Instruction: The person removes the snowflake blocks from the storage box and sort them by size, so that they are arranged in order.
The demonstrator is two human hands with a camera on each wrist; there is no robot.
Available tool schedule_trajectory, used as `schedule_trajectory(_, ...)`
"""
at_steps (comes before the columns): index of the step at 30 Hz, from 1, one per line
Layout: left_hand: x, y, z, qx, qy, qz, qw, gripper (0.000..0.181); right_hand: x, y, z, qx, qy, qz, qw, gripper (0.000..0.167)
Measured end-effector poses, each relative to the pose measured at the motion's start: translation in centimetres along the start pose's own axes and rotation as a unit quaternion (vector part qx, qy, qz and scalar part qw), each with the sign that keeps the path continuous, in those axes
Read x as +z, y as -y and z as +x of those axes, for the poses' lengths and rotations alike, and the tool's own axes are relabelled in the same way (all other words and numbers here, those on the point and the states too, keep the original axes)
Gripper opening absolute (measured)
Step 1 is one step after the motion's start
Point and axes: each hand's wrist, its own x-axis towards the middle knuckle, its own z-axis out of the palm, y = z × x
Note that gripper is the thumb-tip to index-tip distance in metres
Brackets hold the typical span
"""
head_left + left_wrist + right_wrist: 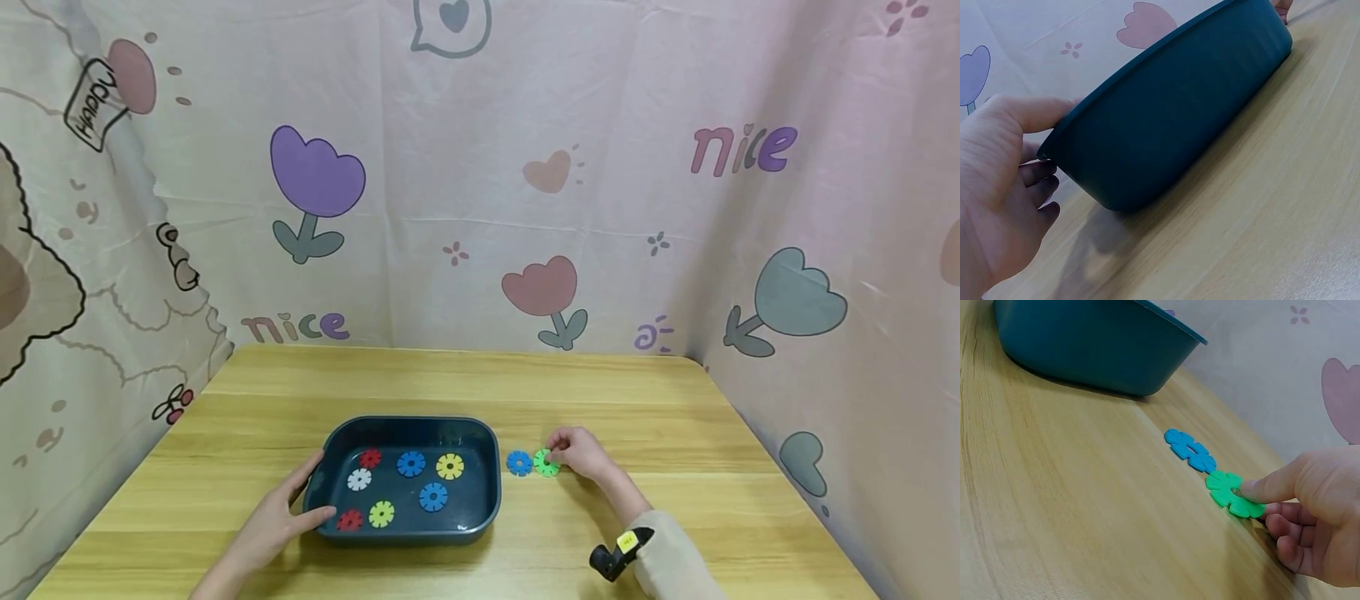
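Note:
A dark teal basin stands on the table with several flower-shaped discs inside: red, white, blue, yellow and yellow-green. My left hand grips its left rim, thumb over the edge, and the left wrist view shows the hand at the basin's corner. Right of the basin, a blue disc lies flat on the table. Beside it is a green disc, which my right hand pinches. In the right wrist view the thumb is on top of the green disc, whose edge meets the blue one.
A wood-grain table reaches back to a printed curtain, which also hangs along both sides. A black device with a yellow label is strapped at my right wrist.

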Motion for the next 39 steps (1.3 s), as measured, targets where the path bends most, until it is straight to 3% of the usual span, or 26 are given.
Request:
schedule_trajectory(14, 0.0, 0.1, 0.0, -0.004, 0.005, 0.001, 1.0000, 0.081, 0.2, 0.1, -0.1, 0.004, -0.012, -0.018, 0.9997, 0.008)
schedule_trajectory(20, 0.0, 0.0, 0.0, -0.006, 0.005, 0.004, 1.0000, 0.080, -0.4, 0.2, -0.2, 0.014, -0.001, 0.022, 0.9997, 0.012)
schedule_trajectory(29, 0.0, -0.1, -0.1, -0.007, 0.008, -0.004, 0.9999, 0.082, -0.6, 6.3, 0.6, -0.032, 0.042, 0.094, 0.9942, 0.022)
schedule_trajectory(39, 0.0, -0.1, -0.1, -0.010, 0.006, -0.008, 0.9999, 0.083, 3.0, 11.6, 2.2, -0.089, 0.101, 0.112, 0.9846, 0.027)
